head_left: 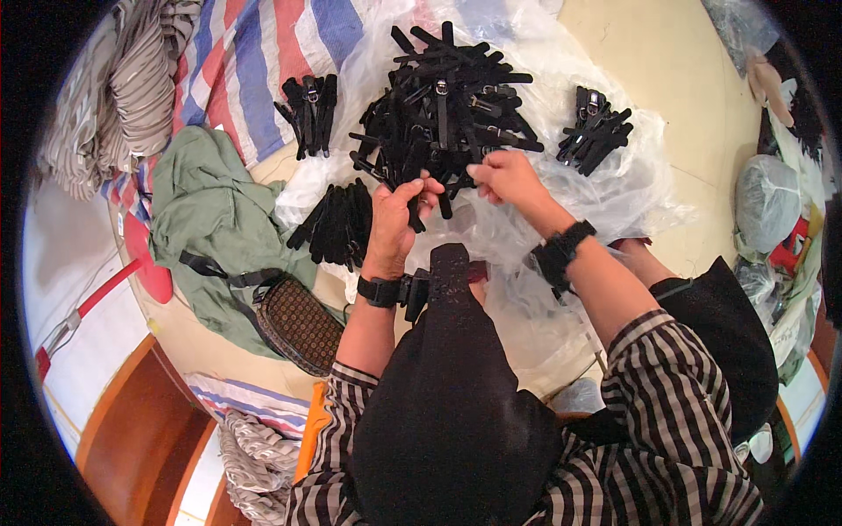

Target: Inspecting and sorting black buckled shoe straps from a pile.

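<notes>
A heap of black straps with small metal buckles (pixel 443 88) lies on clear plastic sheeting in front of me. My left hand (pixel 392 215) is closed around a black strap (pixel 416 217) at the near edge of the heap. Just to its right, my right hand (pixel 511 180) has its fingertips pinched together beside the straps. What it grips, if anything, cannot be made out. Three smaller bunches lie apart: a buckled bunch (pixel 311 114) at far left, a fanned bunch (pixel 338 226) by my left wrist, and another buckled bunch (pixel 596 130) to the right.
Crumpled clear plastic (pixel 517 307) spreads beneath the straps. Left of me are a green cloth (pixel 206 202), a brown patterned pouch (pixel 300 324), a striped woven sheet (pixel 254 74) and bundled grey fabric (pixel 140 96). Bagged items (pixel 767 197) line the right side.
</notes>
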The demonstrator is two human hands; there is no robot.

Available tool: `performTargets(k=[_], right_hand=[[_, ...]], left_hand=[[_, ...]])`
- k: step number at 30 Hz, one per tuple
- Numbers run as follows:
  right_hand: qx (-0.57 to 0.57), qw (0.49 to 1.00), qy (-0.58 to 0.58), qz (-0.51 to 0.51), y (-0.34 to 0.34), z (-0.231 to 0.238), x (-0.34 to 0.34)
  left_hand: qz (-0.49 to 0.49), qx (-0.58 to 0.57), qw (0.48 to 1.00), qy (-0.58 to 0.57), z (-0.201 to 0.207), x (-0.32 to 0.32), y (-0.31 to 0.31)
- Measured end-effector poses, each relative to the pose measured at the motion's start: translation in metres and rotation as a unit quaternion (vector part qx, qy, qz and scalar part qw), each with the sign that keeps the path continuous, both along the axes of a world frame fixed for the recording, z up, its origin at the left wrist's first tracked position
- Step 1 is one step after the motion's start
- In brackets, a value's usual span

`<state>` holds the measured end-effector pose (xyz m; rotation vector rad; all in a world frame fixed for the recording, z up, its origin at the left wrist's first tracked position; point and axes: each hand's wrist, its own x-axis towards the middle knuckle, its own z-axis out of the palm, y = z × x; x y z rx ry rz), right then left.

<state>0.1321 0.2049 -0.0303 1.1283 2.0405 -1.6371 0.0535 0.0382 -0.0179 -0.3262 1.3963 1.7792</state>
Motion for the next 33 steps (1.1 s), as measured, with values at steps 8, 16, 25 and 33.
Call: performTargets(k=[8, 16, 25, 33], right_hand=[[0.086, 0.984, 0.103, 0.116, -0.043, 0.034, 0.037], [0.151, 0.947, 0.157, 0.237, -0.053, 0.042, 0.017], [0.316, 0.944, 0.097, 0.008, 0.026, -0.017, 0.007], [0.011, 0.996, 0.062, -0.068, 0.03, -0.028, -0.007]], left_hand=[[-0.062, -0.019, 0.998, -0.011, 0.007, 0.012, 0.011], [-0.05, -0.027, 0.998, 0.026, -0.002, 0.013, 0.004], [0.016, 0.04, 0.999, 0.028, -0.001, 0.008, 0.004], [0.037, 0.047, 0.995, -0.078, 0.0, -0.004, -0.004]])
